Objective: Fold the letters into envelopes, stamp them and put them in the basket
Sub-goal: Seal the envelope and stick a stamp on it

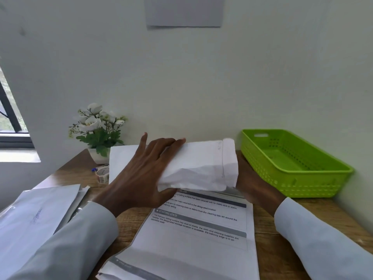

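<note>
White paper fills the middle of the view: a folded letter (198,164), bulky and creased, is held above the printed sheets (193,235) on the wooden worktop (268,239). The left hand (139,178) clasps its left end, fingers (161,147) spread over the top and thumb tucked beneath. The right hand (256,190) is mostly hidden behind the bundle, so whether it grips or merely steadies the right end I cannot tell; it seems to be under that end. A flat envelope (121,160) stands just behind the left hand. This looks like the folding or stuffing step. Next, the letter needs flattening and sliding into the envelope, then a stamp, possibly from the roll (102,175) near the plant (96,130). The green basket (323,178) at right holds nothing visible.
</note>
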### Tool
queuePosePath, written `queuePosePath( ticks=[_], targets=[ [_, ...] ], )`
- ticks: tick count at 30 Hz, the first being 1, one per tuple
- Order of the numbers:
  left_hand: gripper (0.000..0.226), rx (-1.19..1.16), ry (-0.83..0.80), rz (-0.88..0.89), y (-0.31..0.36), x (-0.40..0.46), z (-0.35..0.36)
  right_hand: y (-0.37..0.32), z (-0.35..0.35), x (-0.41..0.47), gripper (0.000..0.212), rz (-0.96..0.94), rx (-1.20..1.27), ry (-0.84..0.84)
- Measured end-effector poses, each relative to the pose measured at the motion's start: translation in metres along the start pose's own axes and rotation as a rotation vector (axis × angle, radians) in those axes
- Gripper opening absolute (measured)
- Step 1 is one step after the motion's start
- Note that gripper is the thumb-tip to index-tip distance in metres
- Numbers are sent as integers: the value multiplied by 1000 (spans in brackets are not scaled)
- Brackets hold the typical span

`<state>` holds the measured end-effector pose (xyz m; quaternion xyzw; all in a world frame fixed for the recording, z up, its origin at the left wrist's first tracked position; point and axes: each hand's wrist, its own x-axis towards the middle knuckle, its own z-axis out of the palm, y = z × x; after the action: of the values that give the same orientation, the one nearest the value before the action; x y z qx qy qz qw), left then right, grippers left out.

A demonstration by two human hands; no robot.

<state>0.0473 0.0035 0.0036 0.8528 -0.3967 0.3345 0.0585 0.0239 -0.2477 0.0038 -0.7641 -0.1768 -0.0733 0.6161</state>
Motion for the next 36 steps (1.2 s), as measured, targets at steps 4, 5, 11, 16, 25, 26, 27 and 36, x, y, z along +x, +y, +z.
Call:
queuePosePath(
  ticks=[4,5,11,16,25,26,27,36],
  targets=[
    [104,-57,192,-152,1,5,-11,-14,2,4,51,0,338,4],
    [106,-81,249,-195,2,7,-14,-17,5,3,67,-37,405,-31],
    [112,-159,469,-276,18,18,-15,-31,42,-3,41,-320,271,120],
    [88,-403,527,-306,22,19,-21,-39,32,1,12,-437,163,375],
    [26,-740,754,-242,35,25,-37,-48,20,0,18,-435,189,276],
    [34,-774,779,-249,35,25,-37,-50,18,-1,20,-466,231,309],
    [44,-801,805,-251,35,24,-37,-52,18,-1,21,-494,278,338],
    [35,-482,707,-135,38,21,-31,-46,21,-3,37,-788,-59,472]
  ],
)
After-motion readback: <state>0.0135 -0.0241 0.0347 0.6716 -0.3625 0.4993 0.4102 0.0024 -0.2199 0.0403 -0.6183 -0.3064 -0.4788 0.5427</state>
